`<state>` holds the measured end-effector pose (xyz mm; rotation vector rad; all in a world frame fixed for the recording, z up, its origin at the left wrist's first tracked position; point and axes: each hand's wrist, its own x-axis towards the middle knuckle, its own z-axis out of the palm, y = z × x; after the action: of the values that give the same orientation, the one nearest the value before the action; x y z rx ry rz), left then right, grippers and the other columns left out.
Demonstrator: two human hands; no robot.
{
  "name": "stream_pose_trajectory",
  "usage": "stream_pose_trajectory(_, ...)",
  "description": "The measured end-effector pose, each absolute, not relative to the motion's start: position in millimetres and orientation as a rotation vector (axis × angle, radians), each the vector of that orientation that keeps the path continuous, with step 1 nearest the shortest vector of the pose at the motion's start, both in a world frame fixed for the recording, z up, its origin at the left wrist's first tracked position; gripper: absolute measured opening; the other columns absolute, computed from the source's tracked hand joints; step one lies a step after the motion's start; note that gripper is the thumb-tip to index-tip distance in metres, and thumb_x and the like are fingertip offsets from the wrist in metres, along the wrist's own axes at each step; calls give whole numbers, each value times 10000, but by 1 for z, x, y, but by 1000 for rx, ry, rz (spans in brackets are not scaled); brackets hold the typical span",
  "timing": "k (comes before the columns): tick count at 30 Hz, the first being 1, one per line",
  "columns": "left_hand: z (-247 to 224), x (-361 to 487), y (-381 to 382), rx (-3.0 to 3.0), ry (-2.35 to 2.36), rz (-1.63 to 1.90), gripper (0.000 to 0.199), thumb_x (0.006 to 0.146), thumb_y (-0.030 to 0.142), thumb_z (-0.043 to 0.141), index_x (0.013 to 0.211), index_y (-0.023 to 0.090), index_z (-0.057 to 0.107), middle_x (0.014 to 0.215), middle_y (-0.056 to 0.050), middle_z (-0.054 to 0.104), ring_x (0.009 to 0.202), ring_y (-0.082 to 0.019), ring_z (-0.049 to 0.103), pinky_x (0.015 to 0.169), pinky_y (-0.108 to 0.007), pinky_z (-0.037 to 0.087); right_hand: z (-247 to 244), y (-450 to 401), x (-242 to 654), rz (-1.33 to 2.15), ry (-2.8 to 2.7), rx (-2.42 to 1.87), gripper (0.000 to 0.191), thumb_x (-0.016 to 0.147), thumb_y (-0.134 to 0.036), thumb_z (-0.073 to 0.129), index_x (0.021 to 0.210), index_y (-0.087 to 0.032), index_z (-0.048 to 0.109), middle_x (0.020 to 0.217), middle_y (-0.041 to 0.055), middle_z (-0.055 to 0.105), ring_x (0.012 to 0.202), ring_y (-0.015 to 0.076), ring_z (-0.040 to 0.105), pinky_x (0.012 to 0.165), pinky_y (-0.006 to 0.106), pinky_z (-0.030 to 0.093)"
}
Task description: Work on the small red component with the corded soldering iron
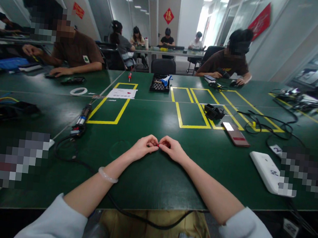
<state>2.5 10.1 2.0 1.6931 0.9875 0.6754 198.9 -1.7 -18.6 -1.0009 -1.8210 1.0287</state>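
Observation:
My left hand [145, 146] and my right hand [172, 147] meet above the green table, fingertips almost touching. Both are closed in a pinch around a small red piece [158, 145], mostly hidden by the fingers and too small to name. Beyond them on the table, a black tray [160, 85] holds small parts and a blue-and-white item. Off to the left lies a cylindrical black-and-silver tool [82, 120] with a cable. A black device [214, 112] sits to the right, past a phone [235, 134].
Yellow tape outlines [117, 120] mark the green table [141, 181]. A white power bank [269, 173] lies at right near tangled black cables [284, 128]. A black cable [148, 222] hangs over the front edge. A white sheet [122, 93] lies ahead. Several people [75, 47] sit at tables opposite.

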Motion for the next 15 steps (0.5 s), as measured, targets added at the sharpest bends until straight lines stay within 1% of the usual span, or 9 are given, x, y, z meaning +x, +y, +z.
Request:
stream_pose_trajectory(3, 0, 2, 11, 1692, 1007, 664, 309, 774, 361, 678, 952, 141, 555, 813, -17, 597, 672, -111, 563, 593, -232, 456, -19, -1, 199, 1032, -1824, -995, 178, 841, -338, 606, 913, -177, 593, 682, -38, 537, 607, 101, 474, 589, 226, 385)
stream_pose_trajectory(6, 0, 1, 11, 1727, 1015, 659, 273, 787, 344, 660, 943, 141, 564, 829, -29, 615, 684, -118, 571, 604, -238, 459, -21, 1, 198, 1062, -1795, -986, 213, 814, -304, 626, 979, -176, 586, 753, -24, 577, 620, 98, 492, 606, 231, 400)
stream_pose_trajectory(8, 1, 1, 12, 1771, 1018, 682, 241, 786, 313, 657, 933, 143, 572, 853, -35, 626, 707, -121, 578, 634, -242, 462, -23, 2, 198, 1086, -1774, -997, 242, 795, -290, 644, 997, -172, 583, 764, -21, 585, 621, 97, 500, 608, 232, 404)
stream_pose_trajectory(12, 3, 0, 13, 1831, 1033, 715, 206, 780, 281, 652, 921, 146, 585, 898, -40, 636, 769, -132, 592, 687, -247, 465, -23, 5, 197, 1088, -1795, -1073, 196, 786, -276, 654, 941, -168, 601, 682, -39, 562, 592, 96, 483, 582, 225, 382)
stream_pose_trajectory(15, 3, -2, 14, 1839, 1042, 719, 207, 780, 290, 648, 923, 152, 590, 905, -36, 638, 774, -134, 594, 688, -246, 464, -22, 6, 195, 1068, -1818, -1096, 170, 788, -261, 648, 925, -170, 603, 683, -40, 568, 592, 95, 485, 584, 222, 379)
